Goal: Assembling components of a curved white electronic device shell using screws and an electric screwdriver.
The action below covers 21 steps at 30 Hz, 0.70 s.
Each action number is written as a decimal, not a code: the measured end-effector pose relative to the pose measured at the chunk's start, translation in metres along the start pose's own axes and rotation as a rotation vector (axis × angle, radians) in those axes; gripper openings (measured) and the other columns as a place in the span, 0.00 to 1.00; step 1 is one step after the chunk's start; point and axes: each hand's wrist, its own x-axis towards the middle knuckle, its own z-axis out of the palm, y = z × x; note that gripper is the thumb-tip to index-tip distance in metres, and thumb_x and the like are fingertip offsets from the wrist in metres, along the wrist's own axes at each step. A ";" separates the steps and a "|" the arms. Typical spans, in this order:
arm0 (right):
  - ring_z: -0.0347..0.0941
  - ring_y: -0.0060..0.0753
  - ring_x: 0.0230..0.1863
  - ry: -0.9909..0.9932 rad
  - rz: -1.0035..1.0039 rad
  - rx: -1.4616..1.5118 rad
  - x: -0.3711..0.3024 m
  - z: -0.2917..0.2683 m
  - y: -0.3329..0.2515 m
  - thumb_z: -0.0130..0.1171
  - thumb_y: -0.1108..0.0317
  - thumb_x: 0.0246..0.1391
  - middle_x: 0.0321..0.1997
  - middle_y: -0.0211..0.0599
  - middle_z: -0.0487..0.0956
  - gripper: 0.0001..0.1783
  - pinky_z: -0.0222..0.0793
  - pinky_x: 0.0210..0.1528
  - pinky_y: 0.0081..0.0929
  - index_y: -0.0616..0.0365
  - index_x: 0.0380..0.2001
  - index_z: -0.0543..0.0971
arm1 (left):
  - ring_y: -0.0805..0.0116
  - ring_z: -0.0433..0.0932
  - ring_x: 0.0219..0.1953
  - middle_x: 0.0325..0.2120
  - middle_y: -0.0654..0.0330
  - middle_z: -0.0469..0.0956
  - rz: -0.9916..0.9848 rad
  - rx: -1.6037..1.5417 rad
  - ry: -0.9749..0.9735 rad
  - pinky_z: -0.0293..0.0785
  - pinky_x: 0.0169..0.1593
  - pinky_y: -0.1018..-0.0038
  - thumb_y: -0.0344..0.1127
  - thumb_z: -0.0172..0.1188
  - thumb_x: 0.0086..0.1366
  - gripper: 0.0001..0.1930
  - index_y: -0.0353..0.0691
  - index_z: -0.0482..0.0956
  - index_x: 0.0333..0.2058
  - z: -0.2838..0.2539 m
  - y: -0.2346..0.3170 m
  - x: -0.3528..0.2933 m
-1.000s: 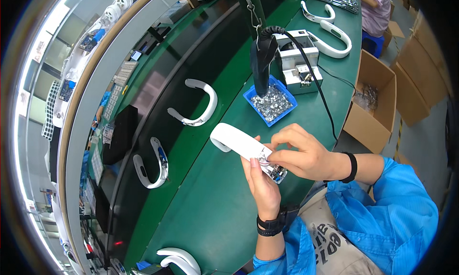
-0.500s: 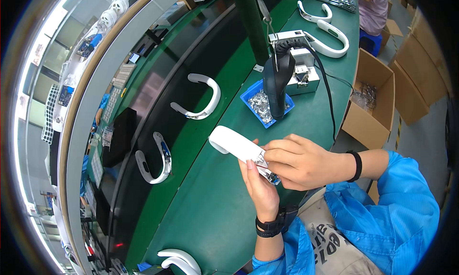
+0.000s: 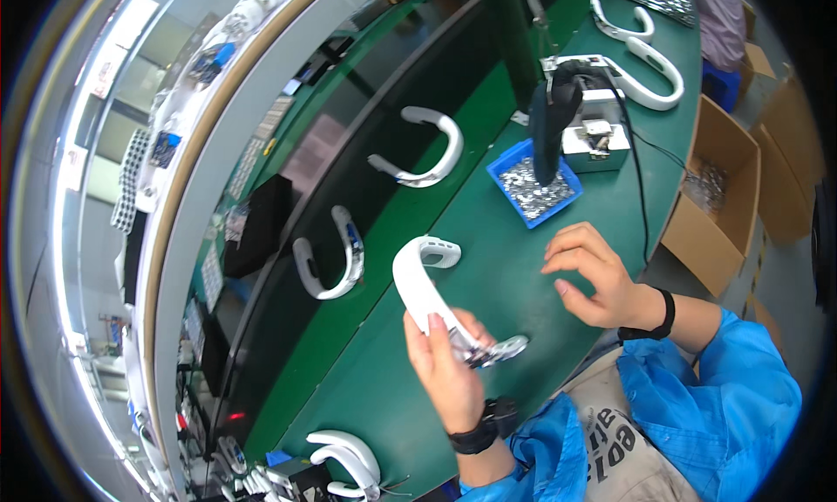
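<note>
A white curved neck-fan housing is held over the green bench by my left hand. Fingers and thumb close round its lower end, where the shell is open and some inner parts show. Its slotted far end curls up and to the right. My right hand hovers apart from the housing, fingers loosely bent and thumb separate, with nothing visible in it. Beyond that hand lies a blue bin of small metal parts. A black electric screwdriver hangs over the bin, partly hiding it.
More white housings, one among them, rest on the dark conveyor strip to the left. Another stack of housings lies at the near left. A small metal-topped device stands behind the bin. Cardboard boxes stand right of the bench; a person sits beyond.
My right hand has let go of the housing and moved away to the right. The housing has turned in my left hand, so its slotted end shows. The whole view has shifted.
</note>
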 end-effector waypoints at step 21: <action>0.80 0.45 0.46 -0.265 0.467 0.226 -0.063 0.105 0.002 0.62 0.75 0.60 0.42 0.42 0.81 0.11 0.76 0.49 0.40 0.60 0.46 0.81 | 0.46 0.78 0.55 0.51 0.43 0.77 0.400 1.390 0.739 0.75 0.59 0.55 0.22 0.59 0.63 0.15 0.30 0.80 0.50 -0.354 -0.013 0.138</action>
